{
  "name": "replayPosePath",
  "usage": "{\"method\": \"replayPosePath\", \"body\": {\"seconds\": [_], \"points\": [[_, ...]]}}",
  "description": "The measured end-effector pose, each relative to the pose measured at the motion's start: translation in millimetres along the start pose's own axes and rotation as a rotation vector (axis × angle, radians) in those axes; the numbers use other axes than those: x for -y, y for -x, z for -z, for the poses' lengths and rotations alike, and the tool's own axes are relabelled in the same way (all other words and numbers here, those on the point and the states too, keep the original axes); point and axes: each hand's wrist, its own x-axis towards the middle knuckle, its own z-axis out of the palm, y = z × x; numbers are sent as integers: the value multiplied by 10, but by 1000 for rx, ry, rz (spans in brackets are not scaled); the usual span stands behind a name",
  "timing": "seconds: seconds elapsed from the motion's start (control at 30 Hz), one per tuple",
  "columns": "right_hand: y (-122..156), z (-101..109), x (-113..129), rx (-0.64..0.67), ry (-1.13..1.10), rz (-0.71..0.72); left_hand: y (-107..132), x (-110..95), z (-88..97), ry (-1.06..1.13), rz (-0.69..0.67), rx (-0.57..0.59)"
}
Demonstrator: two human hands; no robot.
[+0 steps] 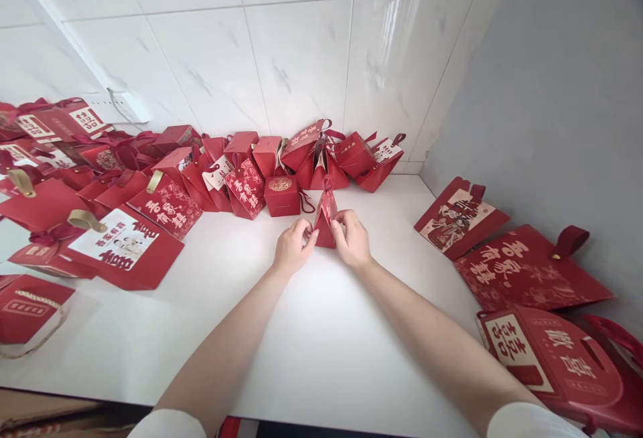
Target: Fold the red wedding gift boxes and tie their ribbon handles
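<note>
A small red gift box (325, 220) with gold print and a ribbon loop on top stands on the white table (311, 337), narrow edge towards me. My left hand (293, 246) pinches its left side and my right hand (351, 238) pinches its right side, fingers curled on the box. Both forearms reach out over the table. Just behind it sits a red cube box (282, 195) with a gold round emblem.
A row of red gift boxes and bags (241, 160) lines the tiled wall. Larger red bags (125, 247) lie at the left. Flat red bags (527, 270) and a box (557, 357) lie at the right by the grey wall.
</note>
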Motion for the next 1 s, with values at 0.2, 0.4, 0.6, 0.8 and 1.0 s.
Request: {"method": "replayPosePath", "body": {"seconds": [0.2,0.4,0.6,0.8,1.0], "points": [[20,-38,68,174,445,-11,-9,47,-73,-388,10,118],[6,-63,-6,368,571,-54,-15,117,-82,-378,50,185],[8,-56,2,383,584,-45,-4,136,-65,-353,6,221],[-1,-61,26,384,576,-64,17,95,-66,-382,-10,228],[27,71,32,396,593,-42,58,44,-5,-309,-82,253]]}}
